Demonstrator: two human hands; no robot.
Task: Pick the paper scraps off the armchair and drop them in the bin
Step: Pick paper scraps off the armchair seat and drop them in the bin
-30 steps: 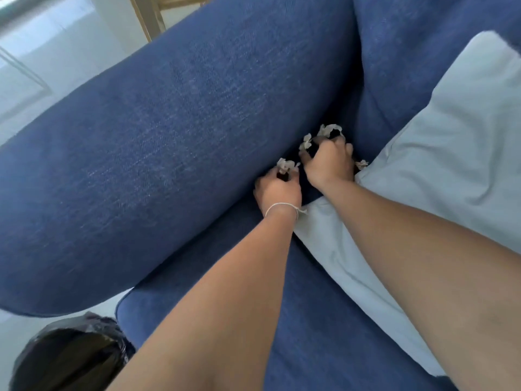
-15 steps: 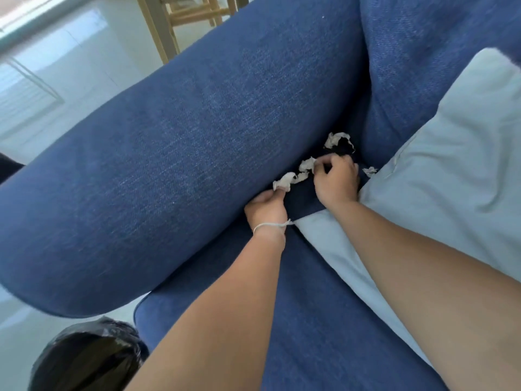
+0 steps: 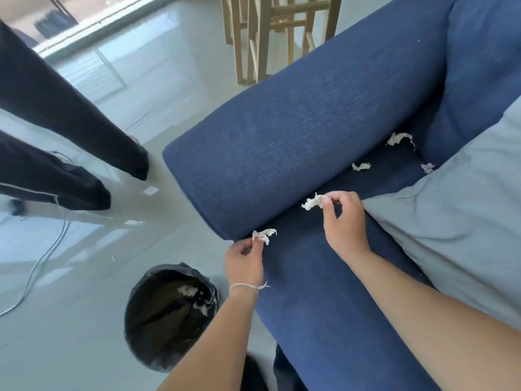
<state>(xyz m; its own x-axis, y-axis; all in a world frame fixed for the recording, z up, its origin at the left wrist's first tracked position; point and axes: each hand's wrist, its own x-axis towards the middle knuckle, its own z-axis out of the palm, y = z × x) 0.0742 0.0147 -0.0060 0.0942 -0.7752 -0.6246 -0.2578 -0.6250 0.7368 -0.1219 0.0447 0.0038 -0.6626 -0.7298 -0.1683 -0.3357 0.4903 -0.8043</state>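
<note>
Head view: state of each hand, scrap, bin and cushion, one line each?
left hand: pinching a paper scrap
right hand: pinching another scrap
loose scraps: three lying on the armchair seat
bin: open, black-lined, scraps inside
cushion: lying on seat

Both hands have withdrawn from the crevice beside the armrest. The left hand (image 3: 244,259), previously low in the gap, now pinches a paper scrap (image 3: 263,235) at the front end of the armrest (image 3: 296,148), near the bin (image 3: 169,317). The right hand (image 3: 342,221), previously picking at the corner, now holds another scrap (image 3: 313,201) over the seat. Three scraps (image 3: 399,139) now lie exposed in the corner. A bystander's dark trouser legs (image 3: 56,114) have entered view.
</note>
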